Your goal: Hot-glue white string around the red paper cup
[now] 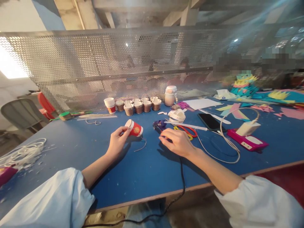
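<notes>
Your left hand (pixel 117 139) pinches the tilted red paper cup (pixel 136 129) by its white end; string (pixel 143 145) trails just beyond. Probably light, easily dented: hold lightly near the rim. Right hand (pixel 177 142), beside glue gun (pixel 159 124): cannot tell whether gripping.

Blue table (pixel 147 177) | far middle: brown cups (pixel 138 107), stacked paper cups (pixel 109 104), lidded bottle (pixel 170 97) | right: black phone (pixel 210 122), magenta power strip (pixel 237 139) | left: tangled white strands (pixel 27 150)

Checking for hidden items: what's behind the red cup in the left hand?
Behind the red cup, blue tabletop shows, then brown cups farther back. Whatever the cup and left hand cover can't be seen.
</notes>
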A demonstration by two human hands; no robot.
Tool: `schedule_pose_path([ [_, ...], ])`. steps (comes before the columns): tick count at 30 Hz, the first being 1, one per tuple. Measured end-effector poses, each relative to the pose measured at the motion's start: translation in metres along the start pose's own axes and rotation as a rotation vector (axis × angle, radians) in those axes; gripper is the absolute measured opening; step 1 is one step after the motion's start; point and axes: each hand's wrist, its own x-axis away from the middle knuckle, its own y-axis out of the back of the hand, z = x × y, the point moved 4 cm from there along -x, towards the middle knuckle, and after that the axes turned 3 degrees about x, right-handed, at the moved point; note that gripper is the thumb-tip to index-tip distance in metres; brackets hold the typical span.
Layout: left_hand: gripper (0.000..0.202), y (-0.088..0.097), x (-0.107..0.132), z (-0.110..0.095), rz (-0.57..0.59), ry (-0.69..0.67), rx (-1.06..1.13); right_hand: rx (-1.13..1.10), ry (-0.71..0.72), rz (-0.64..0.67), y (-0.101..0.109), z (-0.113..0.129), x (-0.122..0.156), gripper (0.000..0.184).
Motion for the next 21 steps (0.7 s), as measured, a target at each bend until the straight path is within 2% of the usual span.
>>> schedule_pose_path([
  [3, 0.033, -0.001, 0.001, -0.001, -0.003, 0.021, 0.032, 0.12, -0.219, 0.026, 0.007, -0.023, 0.003, 0.036],
  [6, 0.034, -0.003, 0.001, -0.003, -0.009, 0.026, 0.033, 0.16, -0.415, 0.121, 0.0, -0.043, -0.007, 0.03],
  [10, 0.034, -0.002, 0.0, -0.003, -0.016, 0.027, 0.01, -0.05, -0.493, 0.292, -0.029, -0.056, -0.026, 0.025],
  [12, 0.033, -0.001, 0.0, -0.002, -0.012, 0.032, -0.003, -0.167, -0.576, 0.333, -0.044, -0.06, -0.03, 0.023],
  [15, 0.032, -0.001, 0.0, -0.001, 0.004, 0.035, -0.018, -0.228, -0.681, 0.307, -0.056, -0.061, -0.031, 0.019],
  [18, 0.031, -0.002, 0.0, -0.002, 0.016, 0.037, -0.024, -0.291, -0.722, 0.287, -0.055, -0.051, -0.027, 0.024],
  [21, 0.029, -0.003, 0.001, -0.003, 0.014, 0.017, -0.033, -0.608, -0.666, 0.25, -0.046, -0.027, -0.026, 0.028],
])
